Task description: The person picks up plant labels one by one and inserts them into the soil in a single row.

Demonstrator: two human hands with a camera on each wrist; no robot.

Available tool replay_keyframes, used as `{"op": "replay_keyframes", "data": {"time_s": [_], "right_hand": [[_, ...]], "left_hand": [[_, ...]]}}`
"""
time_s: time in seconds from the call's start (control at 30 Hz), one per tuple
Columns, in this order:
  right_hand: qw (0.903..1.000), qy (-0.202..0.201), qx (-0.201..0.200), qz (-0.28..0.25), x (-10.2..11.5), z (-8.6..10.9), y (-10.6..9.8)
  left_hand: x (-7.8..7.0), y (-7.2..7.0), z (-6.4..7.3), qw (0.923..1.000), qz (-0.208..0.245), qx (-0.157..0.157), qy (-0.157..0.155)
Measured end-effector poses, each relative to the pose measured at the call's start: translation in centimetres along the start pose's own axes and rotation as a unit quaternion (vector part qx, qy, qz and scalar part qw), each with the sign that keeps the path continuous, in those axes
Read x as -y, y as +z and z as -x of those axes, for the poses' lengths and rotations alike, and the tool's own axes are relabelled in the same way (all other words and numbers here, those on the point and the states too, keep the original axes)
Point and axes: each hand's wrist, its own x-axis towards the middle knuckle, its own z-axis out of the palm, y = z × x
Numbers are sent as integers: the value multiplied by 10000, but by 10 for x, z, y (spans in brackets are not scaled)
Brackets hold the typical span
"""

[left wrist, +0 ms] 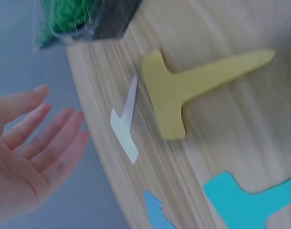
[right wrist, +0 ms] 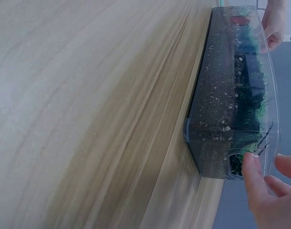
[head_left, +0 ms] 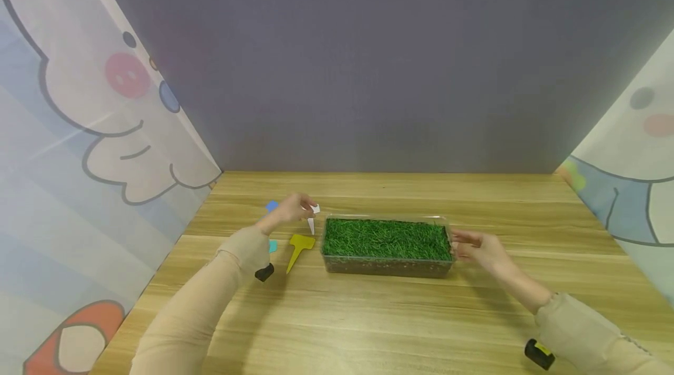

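Observation:
My left hand (head_left: 295, 207) reaches over a small white T-shaped plant label (head_left: 311, 224) on the wooden table. In the left wrist view, its relaxed fingers (left wrist: 55, 131) hold nothing and appear apart from the white label (left wrist: 124, 131). Near it lie a yellow T-shaped label (head_left: 300, 246), a turquoise one (head_left: 272, 246) and a blue one (head_left: 271, 206). My right hand (head_left: 487, 252) is at the right end of a clear planter box (head_left: 387, 267) with green grass (head_left: 387, 238) over dark soil. Its extended fingers (right wrist: 254, 174) touch the box's end near the rim.
A small black object (head_left: 265, 272) lies left of the yellow label. Another black object with a yellow patch (head_left: 539, 354) sits by the right sleeve. A grey panel (head_left: 368, 71) stands behind the table (head_left: 379, 322), with printed cloth (head_left: 63, 188) at the sides.

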Motion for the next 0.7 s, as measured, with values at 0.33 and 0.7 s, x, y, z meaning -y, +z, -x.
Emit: {"op": "replay_keyframes", "data": {"time_s": [0.33,0.7], "right_hand": [[9982,175,-128,-567,-52,-23,-11],[9956,570,-246,-701,-48,-22,-11]], "left_hand": [[11,-4,-20,9970,-773,-33,-21],[16,-1,-25,9906,-1337,-291,-85]]}}
